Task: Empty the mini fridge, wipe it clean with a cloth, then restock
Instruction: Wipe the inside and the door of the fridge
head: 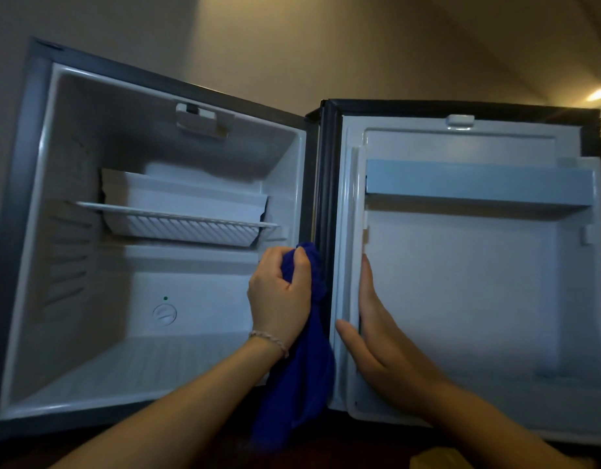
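Head view: left hand [280,292] fisted round cloth [299,374]

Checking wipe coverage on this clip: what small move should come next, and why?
Probably drag the blue cloth down the hinge-side edge. The left hand grips it bunched against the dark seal, while the right hand rests flat on the open door, steadying it.

The mini fridge [89,231] stood open, its wire shelf [177,218] bare. A blue cloth [302,367] was gripped by the left hand [280,296] at the hinge-side edge, while the right hand [377,346] was laid flat against the door [478,299].
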`<state>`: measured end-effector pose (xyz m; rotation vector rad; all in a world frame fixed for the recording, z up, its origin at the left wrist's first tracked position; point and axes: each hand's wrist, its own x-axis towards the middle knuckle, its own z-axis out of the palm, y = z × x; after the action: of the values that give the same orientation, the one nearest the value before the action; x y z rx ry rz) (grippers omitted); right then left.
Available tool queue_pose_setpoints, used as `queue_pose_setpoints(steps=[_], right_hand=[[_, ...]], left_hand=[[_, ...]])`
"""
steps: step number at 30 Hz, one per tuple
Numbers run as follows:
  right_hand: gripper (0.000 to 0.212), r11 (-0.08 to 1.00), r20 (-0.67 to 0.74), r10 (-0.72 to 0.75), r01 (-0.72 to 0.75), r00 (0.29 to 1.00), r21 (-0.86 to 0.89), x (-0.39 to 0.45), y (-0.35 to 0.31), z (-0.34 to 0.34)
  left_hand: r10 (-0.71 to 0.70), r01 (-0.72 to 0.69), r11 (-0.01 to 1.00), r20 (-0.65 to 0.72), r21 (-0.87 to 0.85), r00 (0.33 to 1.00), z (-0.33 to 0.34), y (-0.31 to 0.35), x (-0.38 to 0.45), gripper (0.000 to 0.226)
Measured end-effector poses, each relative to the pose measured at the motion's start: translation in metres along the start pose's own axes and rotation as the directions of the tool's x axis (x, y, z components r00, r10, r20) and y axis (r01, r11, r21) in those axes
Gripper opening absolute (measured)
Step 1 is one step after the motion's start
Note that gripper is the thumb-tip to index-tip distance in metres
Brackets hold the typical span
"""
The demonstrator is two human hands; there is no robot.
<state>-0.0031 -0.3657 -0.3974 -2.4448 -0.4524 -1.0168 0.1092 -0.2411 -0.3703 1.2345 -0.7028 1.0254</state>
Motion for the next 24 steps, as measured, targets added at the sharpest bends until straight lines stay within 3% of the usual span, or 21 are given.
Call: queue_pose_setpoints(steps=[5, 14, 18, 24], right_hand=[[0.083, 1.000, -0.011, -0.011, 0.011, 1.000, -0.001, 0.000, -0.005, -0.001], [0.082, 1.000, -0.003, 0.013, -0.013, 1.000, 0.019, -0.001, -0.012, -0.003], [0.081, 0.999, -0.009, 0.030, -0.031, 0.999, -0.018, 0.000, -0.013, -0.002], [0.075, 0.999, -0.005, 0.043, -0.043, 0.999, 0.021, -0.002, -0.016, -0.001]], left_hand=[[0.021, -0.021, 1.000, 0.037, 0.005, 0.999, 0.004, 0.027, 0.040, 0.027], [0.153, -0.152, 0.986, 0.000, 0.066, 0.988, 0.044, 0.111, 0.193, 0.030], [0.145, -0.143, 0.987, -0.018, 0.078, 0.989, 0.048, 0.095, 0.174, 0.030], [0.214, -0.217, 0.973, 0.035, 0.081, 0.976, 0.023, 0.056, 0.080, 0.017]])
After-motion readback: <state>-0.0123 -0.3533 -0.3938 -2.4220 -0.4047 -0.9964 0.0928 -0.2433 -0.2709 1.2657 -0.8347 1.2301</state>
